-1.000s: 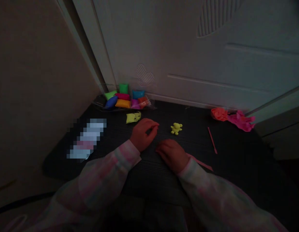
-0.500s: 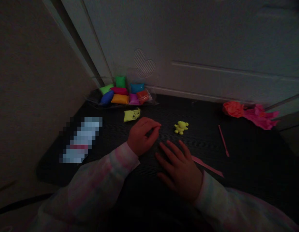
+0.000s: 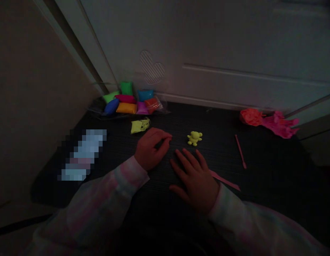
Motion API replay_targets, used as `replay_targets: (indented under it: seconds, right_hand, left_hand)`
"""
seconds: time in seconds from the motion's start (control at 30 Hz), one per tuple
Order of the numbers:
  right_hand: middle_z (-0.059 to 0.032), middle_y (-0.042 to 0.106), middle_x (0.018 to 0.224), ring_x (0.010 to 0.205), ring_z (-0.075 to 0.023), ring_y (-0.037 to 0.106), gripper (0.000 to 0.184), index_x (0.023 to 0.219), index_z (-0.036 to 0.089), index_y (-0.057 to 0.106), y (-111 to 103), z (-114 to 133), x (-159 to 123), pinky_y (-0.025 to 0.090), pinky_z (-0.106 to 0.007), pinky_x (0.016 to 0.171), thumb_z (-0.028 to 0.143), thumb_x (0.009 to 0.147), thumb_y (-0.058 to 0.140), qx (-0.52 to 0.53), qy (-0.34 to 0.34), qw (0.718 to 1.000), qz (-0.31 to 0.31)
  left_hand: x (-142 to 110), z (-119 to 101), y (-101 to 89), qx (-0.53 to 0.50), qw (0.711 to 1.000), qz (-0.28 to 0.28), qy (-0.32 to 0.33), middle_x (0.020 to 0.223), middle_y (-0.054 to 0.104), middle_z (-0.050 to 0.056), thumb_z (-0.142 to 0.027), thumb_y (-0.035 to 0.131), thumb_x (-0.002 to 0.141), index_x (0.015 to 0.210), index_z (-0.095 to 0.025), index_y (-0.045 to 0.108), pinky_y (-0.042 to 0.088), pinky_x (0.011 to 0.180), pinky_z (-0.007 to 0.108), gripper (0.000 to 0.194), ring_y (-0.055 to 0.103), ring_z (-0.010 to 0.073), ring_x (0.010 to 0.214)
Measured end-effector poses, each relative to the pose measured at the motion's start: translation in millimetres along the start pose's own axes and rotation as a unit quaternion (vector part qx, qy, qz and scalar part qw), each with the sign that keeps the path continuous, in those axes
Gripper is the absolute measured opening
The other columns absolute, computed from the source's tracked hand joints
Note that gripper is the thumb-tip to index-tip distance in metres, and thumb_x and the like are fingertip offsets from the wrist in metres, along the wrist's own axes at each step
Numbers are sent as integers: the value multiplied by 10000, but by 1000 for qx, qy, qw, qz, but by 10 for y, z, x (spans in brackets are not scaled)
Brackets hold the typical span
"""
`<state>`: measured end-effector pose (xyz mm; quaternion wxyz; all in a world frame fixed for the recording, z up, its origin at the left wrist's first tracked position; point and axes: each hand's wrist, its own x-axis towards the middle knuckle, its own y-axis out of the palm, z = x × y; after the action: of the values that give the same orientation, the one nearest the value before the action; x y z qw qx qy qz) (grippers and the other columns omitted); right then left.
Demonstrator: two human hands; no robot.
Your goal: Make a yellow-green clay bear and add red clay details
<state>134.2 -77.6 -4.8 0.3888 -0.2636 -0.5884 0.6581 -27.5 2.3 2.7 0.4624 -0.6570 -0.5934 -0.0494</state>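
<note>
One yellow figure (image 3: 194,138) sits at twelve o'clock from the spread right hand (image 3: 197,181); the left hand (image 3: 152,149) presses fingertips together, contents unclear.

head view; worn on head; faces forward and down; near dark tabletop (image 3: 219,153)

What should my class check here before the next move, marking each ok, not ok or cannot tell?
1. Small yellow clay-like bear figure clear of both hands: ok.
2. Bare right hand open, fingers spread: ok.
3. Bare left hand empty at its pinched fingertips: cannot tell.
4. Slim pink plastic-looking stick uncovered: ok.
5. Flat pink plastic-looking strip fully visible: not ok, right hand hides one end.
</note>
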Motion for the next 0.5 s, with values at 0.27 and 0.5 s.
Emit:
replay_targets:
  seconds: [0.27, 0.5]
  right_hand:
    - [-120, 325, 1329, 1224, -279, 235, 547, 1187, 229, 439, -26, -5, 15, 110, -523, 969, 556, 756, 352, -17, -7, 1000, -5]
    - [-115, 314, 1336, 1236, -271, 217, 552, 1200, 230, 420, -24, -2, 16, 105, -518, 968, 559, 773, 301, -16, 11, 1000, -1]
  left_hand:
    - [4, -1, 0, -2, 1000, 7, -5, 728, 635, 43, -118, 481, 733, 783, -142, 607, 470, 689, 286, 137, 562, 122, 728]
    - [0, 1, -4, 5, 1000, 8, -7, 734, 632, 58, -127, 481, 736, 789, -124, 603, 470, 687, 285, 133, 559, 126, 732]
